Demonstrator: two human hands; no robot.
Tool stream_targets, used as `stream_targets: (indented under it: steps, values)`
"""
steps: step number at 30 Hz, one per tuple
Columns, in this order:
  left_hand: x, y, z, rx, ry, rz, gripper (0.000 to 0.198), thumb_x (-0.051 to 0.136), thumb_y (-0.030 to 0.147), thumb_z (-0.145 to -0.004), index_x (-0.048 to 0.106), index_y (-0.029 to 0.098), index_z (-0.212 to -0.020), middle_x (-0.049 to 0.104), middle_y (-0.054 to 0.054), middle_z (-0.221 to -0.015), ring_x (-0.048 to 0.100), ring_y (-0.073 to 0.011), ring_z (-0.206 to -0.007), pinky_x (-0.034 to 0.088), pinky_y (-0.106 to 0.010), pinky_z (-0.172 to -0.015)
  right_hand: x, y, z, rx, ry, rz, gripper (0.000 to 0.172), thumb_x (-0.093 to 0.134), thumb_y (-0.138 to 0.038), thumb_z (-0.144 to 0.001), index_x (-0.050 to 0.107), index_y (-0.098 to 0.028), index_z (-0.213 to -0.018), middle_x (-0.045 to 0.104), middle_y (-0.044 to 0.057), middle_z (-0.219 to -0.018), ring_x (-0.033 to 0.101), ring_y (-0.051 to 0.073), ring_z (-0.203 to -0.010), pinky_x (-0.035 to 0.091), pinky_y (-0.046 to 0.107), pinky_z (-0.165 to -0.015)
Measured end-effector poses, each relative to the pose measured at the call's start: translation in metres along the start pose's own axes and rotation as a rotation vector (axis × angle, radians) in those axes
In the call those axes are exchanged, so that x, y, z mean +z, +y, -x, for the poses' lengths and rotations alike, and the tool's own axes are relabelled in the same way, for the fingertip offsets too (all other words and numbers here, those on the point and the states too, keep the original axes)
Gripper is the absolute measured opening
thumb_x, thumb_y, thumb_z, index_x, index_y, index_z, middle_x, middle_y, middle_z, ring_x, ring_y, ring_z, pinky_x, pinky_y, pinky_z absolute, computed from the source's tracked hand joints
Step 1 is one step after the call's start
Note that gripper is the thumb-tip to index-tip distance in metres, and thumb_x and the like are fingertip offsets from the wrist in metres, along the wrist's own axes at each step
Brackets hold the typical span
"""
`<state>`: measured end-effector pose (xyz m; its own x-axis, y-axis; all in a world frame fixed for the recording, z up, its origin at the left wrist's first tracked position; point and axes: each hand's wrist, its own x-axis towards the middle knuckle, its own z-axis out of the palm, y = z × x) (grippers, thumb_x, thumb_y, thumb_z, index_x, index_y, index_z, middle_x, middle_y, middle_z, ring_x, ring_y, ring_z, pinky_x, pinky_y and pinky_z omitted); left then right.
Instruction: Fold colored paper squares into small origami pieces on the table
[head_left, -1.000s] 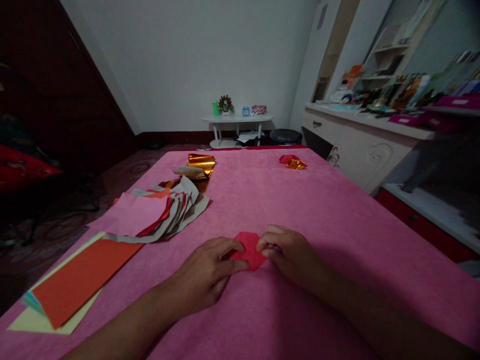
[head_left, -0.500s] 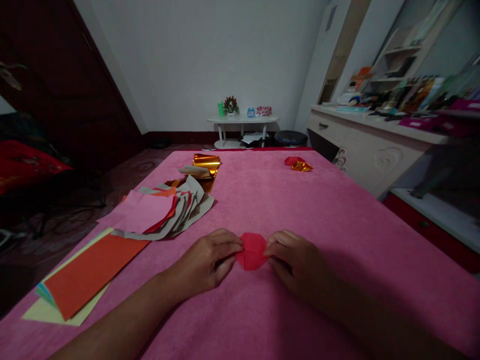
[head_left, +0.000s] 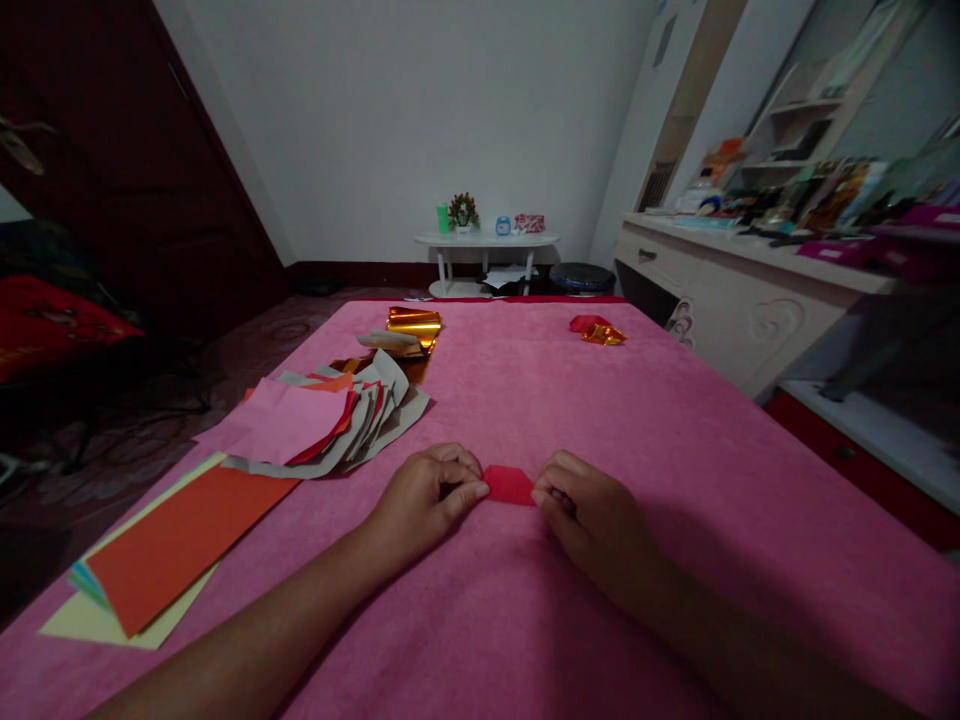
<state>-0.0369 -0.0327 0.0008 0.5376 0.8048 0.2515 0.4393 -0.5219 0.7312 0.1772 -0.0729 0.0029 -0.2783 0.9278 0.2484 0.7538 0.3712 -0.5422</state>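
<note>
A small piece of red paper [head_left: 510, 485], folded into a low flat shape with slanted upper corners, lies between my hands near the middle of the pink cloth [head_left: 525, 400]. My left hand [head_left: 435, 490] pinches its left end between thumb and fingers. At the right end, my right hand [head_left: 581, 515] grips the paper the same way, its fingers curled. The fingertips cover both ends of the paper.
To the left lie a pile of pink, red and grey paper sheets [head_left: 300, 420] and a stack of orange and pale sheets [head_left: 187, 545]. A gold foil roll [head_left: 414, 322] stands behind them. Folded red paper [head_left: 586, 322] and gold foil pieces [head_left: 604, 336] lie at the far right.
The red paper was a wider, rounded shape with crease lines; its lower part is now folded up, leaving about half the height. Both hands stay at its ends, the thumbs slightly higher.
</note>
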Motion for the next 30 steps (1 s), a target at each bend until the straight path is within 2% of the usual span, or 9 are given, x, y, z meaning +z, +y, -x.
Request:
stream_targets:
  steps: [4, 12, 23, 25, 28, 30]
  values:
    - [0.003, -0.001, -0.004, -0.063, 0.036, -0.066, 0.028, 0.055, 0.023, -0.085, 0.057, 0.015, -0.058, 0.058, -0.002, -0.073, 0.055, -0.0125, -0.071, 0.042, -0.025, -0.067, 0.002, 0.001, -0.004, 0.033, 0.01, 0.06, 0.021, 0.041, -0.019, -0.086, 0.045, -0.019, -0.065, 0.049, 0.0, -0.072, 0.046, 0.013, -0.064, 0.031, 0.027, -0.06]
    - [0.004, -0.003, -0.005, -0.154, 0.066, -0.252, 0.023, 0.058, 0.031, -0.082, 0.058, 0.017, -0.064, 0.059, -0.003, -0.076, 0.054, -0.0143, -0.069, 0.041, -0.026, -0.066, 0.007, 0.002, -0.009, 0.043, 0.034, 0.137, 0.021, 0.041, -0.019, -0.084, 0.043, -0.019, -0.064, 0.048, 0.0, -0.07, 0.044, 0.012, -0.061, 0.029, 0.026, -0.059]
    - [0.007, 0.003, -0.005, -0.157, 0.052, -0.612, 0.032, 0.052, 0.047, -0.086, 0.056, 0.017, -0.074, 0.057, -0.004, -0.082, 0.054, -0.018, -0.076, 0.037, -0.028, -0.064, 0.012, 0.005, -0.008, 0.043, 0.098, 0.266, 0.017, 0.048, -0.019, -0.08, 0.041, -0.02, -0.064, 0.048, -0.001, -0.07, 0.041, 0.011, -0.056, 0.028, 0.026, -0.055]
    - [0.007, 0.002, -0.003, -0.147, 0.053, -0.617, 0.033, 0.051, 0.049, -0.085, 0.056, 0.018, -0.079, 0.057, -0.005, -0.084, 0.053, -0.0188, -0.077, 0.037, -0.029, -0.065, 0.013, 0.007, -0.008, 0.043, 0.114, 0.276, 0.015, 0.049, -0.019, -0.079, 0.044, -0.02, -0.066, 0.05, 0.0, -0.07, 0.043, 0.011, -0.056, 0.029, 0.026, -0.056]
    - [0.004, -0.003, -0.002, -0.096, 0.037, -0.499, 0.034, 0.052, 0.052, -0.084, 0.056, 0.019, -0.088, 0.057, -0.004, -0.086, 0.053, -0.0187, -0.078, 0.038, -0.028, -0.066, 0.013, 0.008, -0.007, 0.054, 0.133, 0.228, 0.001, 0.051, -0.019, -0.077, 0.051, -0.019, -0.078, 0.056, 0.001, -0.077, 0.05, 0.013, -0.064, 0.033, 0.026, -0.061]
    - [0.002, -0.007, -0.002, -0.065, 0.03, -0.397, 0.032, 0.055, 0.051, -0.082, 0.057, 0.019, -0.088, 0.058, -0.003, -0.086, 0.053, -0.0183, -0.079, 0.038, -0.028, -0.067, 0.011, 0.008, -0.007, 0.086, 0.121, 0.17, 0.01, 0.054, -0.021, -0.075, 0.054, -0.02, -0.086, 0.059, 0.001, -0.084, 0.054, 0.014, -0.071, 0.035, 0.026, -0.064]
